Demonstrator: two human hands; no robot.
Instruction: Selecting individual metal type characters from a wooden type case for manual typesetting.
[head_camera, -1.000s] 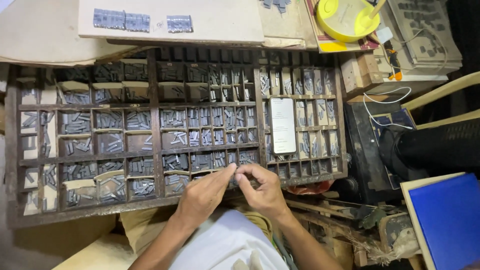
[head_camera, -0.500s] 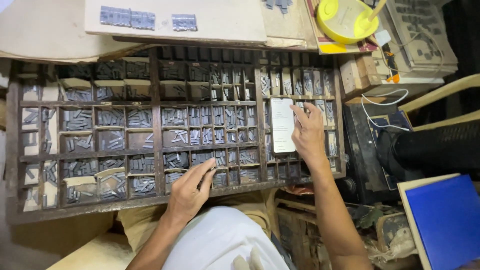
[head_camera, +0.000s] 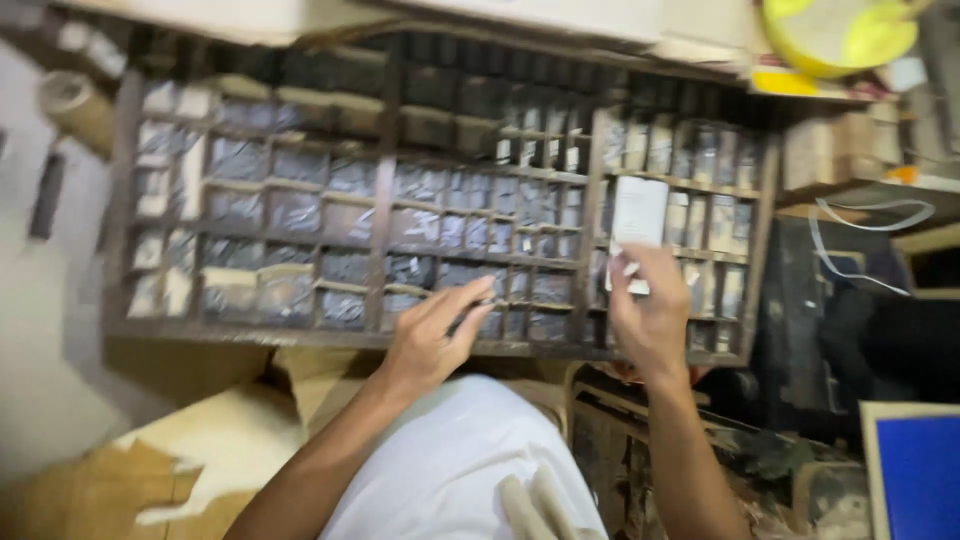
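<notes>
A wide wooden type case (head_camera: 120, 200) with many small compartments of grey metal type lies in front of me; the picture is motion-blurred. My left hand (head_camera: 435, 335) reaches over the case's front rail, its fingers stretched out and slightly apart above a bottom-row compartment, with nothing visibly in them. My right hand (head_camera: 650, 310) is raised over the right section, fingertips at the lower edge of a white card (head_camera: 638, 205) that lies on the compartments. The blur hides whether those fingers pinch the card or a piece of type.
A yellow round container (head_camera: 840, 30) sits at the top right, and a white cable (head_camera: 870, 215) lies right of the case. A blue panel (head_camera: 915, 470) stands at the bottom right. Torn cardboard (head_camera: 200, 440) and white cloth (head_camera: 450, 470) lie below the case.
My hands were together at the front rail, then parted. The right hand reached up to the white card and now sits just below it; the left stretched its fingers over the bottom row. The view shifted.
</notes>
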